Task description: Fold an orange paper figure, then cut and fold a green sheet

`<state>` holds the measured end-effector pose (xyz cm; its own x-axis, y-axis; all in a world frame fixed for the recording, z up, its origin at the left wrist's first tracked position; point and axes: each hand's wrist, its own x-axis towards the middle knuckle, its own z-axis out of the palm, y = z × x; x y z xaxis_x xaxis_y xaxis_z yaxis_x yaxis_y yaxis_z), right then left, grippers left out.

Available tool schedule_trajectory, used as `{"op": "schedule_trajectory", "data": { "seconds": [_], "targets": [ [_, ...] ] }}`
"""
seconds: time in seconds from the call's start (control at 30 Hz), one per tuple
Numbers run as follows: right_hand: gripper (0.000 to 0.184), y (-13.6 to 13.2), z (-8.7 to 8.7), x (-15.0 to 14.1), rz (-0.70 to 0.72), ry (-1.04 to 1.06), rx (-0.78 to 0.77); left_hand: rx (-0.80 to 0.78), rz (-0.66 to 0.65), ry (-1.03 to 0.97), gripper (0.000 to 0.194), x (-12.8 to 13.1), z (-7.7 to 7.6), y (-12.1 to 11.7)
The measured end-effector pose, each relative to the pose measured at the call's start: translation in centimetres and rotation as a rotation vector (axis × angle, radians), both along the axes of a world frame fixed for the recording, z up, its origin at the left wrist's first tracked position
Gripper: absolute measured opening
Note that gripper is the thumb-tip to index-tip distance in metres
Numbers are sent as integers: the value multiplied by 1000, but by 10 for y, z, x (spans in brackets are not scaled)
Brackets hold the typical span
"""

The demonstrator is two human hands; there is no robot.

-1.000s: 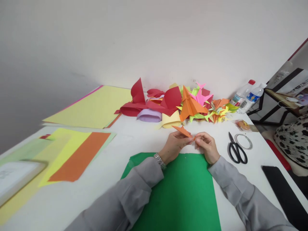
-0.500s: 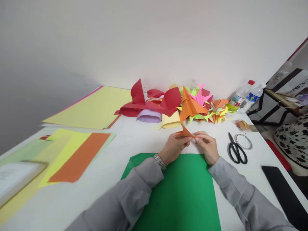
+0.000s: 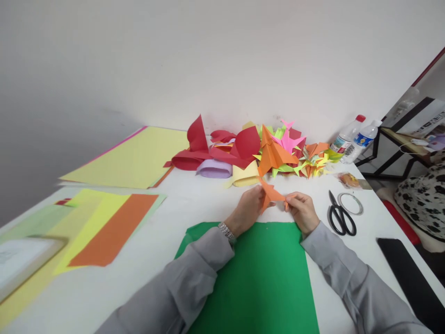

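An orange folded paper plane [image 3: 270, 193] is held up between my hands, its wings spread and facing me. My right hand [image 3: 303, 209] pinches its narrow right end between thumb and fingers. At the plane's left side, my left hand [image 3: 246, 209] is closed on it, with the fingertips partly hidden behind the paper. Below my wrists a large green sheet [image 3: 259, 273] lies on the white table [image 3: 153, 287].
A heap of paper pieces stands along the wall, with red curled shapes [image 3: 194, 148] and a large orange plane [image 3: 273, 153]. Scissors [image 3: 341, 218], a tape roll [image 3: 351, 204] and a black flat object [image 3: 410, 278] lie at right. Coloured sheets [image 3: 114, 232] lie at left.
The orange paper plane has turned, so its spread wings now show. My left hand has shifted slightly left along it, while my right hand keeps its pinch at the right end.
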<state>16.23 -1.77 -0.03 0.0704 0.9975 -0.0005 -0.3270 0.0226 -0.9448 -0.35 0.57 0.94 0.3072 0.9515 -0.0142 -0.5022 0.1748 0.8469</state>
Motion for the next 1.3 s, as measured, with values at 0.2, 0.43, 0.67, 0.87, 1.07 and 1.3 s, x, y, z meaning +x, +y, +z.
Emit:
{"op": "schedule_trajectory", "data": {
  "seconds": [0.2, 0.43, 0.67, 0.87, 1.07, 1.3],
  "targets": [
    [16, -3, -3, 0, 26, -159, 57, 0, -20, 211, 28, 3, -6, -6],
    [17, -6, -1, -3, 0, -186, 73, 68, 34, 176, 15, 5, -6, -9],
    [19, -6, -1, -6, -40, -192, 95, 79, 38, 235, 16, 7, -7, -11],
    [21, -6, -3, -6, -62, -218, 91, 42, 43, 204, 16, 7, -7, -11],
    [10, -7, -5, -3, -34, -302, 204, -24, 23, 119, 20, 8, -4, -11],
    [7, -7, -6, -1, -104, -416, 400, -60, 12, 82, 25, 9, -7, -12]
  ]
}}
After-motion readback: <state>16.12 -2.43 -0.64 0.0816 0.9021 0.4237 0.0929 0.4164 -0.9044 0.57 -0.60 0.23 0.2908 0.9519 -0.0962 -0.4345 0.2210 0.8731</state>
